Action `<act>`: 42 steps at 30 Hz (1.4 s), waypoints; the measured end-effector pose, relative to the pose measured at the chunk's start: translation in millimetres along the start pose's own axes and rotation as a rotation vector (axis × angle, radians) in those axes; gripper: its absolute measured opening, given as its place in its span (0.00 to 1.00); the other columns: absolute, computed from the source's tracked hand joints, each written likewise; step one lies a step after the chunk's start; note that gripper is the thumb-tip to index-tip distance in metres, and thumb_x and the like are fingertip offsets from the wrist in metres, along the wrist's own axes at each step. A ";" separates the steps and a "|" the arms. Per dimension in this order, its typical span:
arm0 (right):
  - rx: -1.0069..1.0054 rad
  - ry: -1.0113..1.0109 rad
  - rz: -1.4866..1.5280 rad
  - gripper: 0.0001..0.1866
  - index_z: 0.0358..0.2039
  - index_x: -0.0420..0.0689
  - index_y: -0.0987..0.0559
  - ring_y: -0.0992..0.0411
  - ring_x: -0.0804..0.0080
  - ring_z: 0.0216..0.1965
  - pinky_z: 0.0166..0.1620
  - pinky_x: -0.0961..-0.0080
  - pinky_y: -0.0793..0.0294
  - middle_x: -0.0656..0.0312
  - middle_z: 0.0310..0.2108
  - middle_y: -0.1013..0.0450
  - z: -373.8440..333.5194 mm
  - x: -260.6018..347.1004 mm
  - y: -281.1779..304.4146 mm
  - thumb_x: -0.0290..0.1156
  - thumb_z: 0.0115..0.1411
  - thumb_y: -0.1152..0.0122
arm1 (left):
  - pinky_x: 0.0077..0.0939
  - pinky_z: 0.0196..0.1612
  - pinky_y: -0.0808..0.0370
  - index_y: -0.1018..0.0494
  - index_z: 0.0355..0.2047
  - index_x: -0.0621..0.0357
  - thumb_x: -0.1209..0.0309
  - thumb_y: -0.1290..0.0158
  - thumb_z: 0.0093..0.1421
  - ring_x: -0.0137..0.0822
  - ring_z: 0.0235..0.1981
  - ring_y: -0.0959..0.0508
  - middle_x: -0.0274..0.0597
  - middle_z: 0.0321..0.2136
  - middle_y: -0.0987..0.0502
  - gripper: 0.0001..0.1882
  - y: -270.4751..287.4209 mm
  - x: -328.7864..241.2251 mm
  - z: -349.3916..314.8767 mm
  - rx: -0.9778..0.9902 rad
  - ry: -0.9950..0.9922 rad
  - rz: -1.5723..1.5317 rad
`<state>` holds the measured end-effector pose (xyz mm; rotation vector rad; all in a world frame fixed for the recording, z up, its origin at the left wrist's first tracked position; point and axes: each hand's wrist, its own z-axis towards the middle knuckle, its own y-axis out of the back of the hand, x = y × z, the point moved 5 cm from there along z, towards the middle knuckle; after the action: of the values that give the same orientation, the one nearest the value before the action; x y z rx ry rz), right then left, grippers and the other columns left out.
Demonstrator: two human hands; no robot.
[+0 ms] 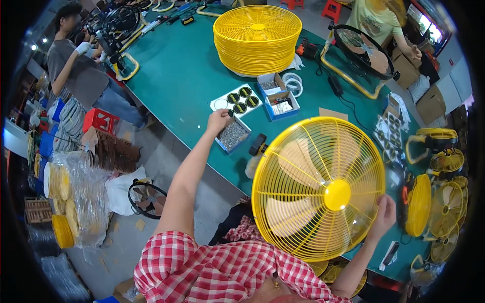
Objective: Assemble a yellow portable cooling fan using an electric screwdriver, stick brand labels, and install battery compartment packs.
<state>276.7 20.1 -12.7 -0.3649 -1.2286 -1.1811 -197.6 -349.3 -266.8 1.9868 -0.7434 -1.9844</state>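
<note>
My left hand (218,122) reaches over the green table, fingers pinched at a small round black sticker (231,113). Whether that sticker is still stuck to its sheet I cannot tell. The white sticker sheet (217,105) bears several black and yellow round stickers and one blank white circle. Just below the hand sits a box of small metal screws (234,135). In front of me a fan (316,192) stands tilted, with a yellow wire guard, a plain yellow centre disc and tan blades. My right hand (384,217) has its fingers curled at the guard's right rim.
Stacked yellow guards (257,53) stand farther back. Nearer are small open boxes (280,105), tape rolls (293,83) and a power screwdriver (306,49). Another fan (362,50) stands at the far right, with a co-worker (376,22) behind it. A second person (76,65) works at the left.
</note>
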 end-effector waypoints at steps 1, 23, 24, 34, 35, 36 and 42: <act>-0.009 -0.003 -0.011 0.08 0.34 0.34 0.27 0.32 0.79 0.33 0.38 0.84 0.33 0.62 0.31 0.29 -5.9 11.7 -13.2 0.27 0.59 0.48 | 0.29 0.41 0.28 0.27 0.40 0.61 0.76 0.43 0.45 0.40 0.37 0.23 0.47 0.35 0.23 0.19 -3.3 3.7 14.9 0.013 -0.003 -0.005; 0.290 0.369 -0.709 0.06 0.30 0.35 0.28 0.33 0.65 0.23 0.27 0.75 0.35 0.56 0.24 0.31 8.0 87.9 -143.0 0.15 0.50 0.47 | 0.44 0.42 0.37 0.34 0.41 0.57 0.64 0.39 0.47 0.39 0.34 0.23 0.42 0.28 0.23 0.23 19.7 69.5 140.1 -0.074 0.069 0.495; 0.319 0.451 -0.666 0.06 0.30 0.35 0.28 0.33 0.64 0.23 0.27 0.75 0.35 0.55 0.24 0.31 14.6 106.3 -161.1 0.15 0.49 0.47 | 0.38 0.38 0.35 0.33 0.40 0.59 0.66 0.41 0.50 0.35 0.33 0.24 0.41 0.28 0.23 0.20 21.0 88.9 140.0 0.008 0.222 0.006; 0.814 0.753 -0.137 0.10 0.34 0.41 0.25 0.29 0.58 0.37 0.40 0.68 0.29 0.54 0.35 0.28 28.6 181.4 -404.7 0.25 0.48 0.40 | 0.26 0.40 0.26 0.37 0.43 0.62 0.78 0.53 0.58 0.30 0.35 0.24 0.41 0.35 0.25 0.12 75.9 -50.2 12.5 0.045 0.140 -1.238; 0.765 0.799 -0.166 0.12 0.36 0.41 0.26 0.31 0.57 0.41 0.43 0.66 0.31 0.53 0.39 0.29 25.7 183.9 -423.6 0.27 0.49 0.41 | 0.27 0.43 0.27 0.38 0.45 0.61 0.78 0.53 0.58 0.31 0.38 0.24 0.42 0.37 0.26 0.13 82.2 -61.4 -0.1 0.029 0.079 -1.294; 0.714 0.835 -0.215 0.13 0.38 0.42 0.27 0.33 0.55 0.45 0.46 0.65 0.33 0.52 0.43 0.31 22.9 179.7 -439.8 0.29 0.50 0.41 | 0.27 0.43 0.27 0.38 0.45 0.61 0.78 0.53 0.58 0.31 0.38 0.24 0.42 0.37 0.26 0.13 79.6 -69.3 -8.1 0.047 0.084 -1.306; 0.788 0.734 -0.117 0.20 0.42 0.42 0.28 0.36 0.54 0.50 0.52 0.63 0.37 0.53 0.46 0.33 -1.0 162.4 -466.5 0.30 0.48 0.37 | 0.33 0.52 0.33 0.42 0.52 0.60 0.77 0.54 0.59 0.36 0.49 0.30 0.45 0.47 0.31 0.20 91.9 -101.4 -63.3 0.184 0.071 -1.700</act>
<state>-134.3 -252.6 -38.1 0.6833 -0.9557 -0.7240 -147.5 -387.2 -129.8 3.1439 1.3731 -2.3170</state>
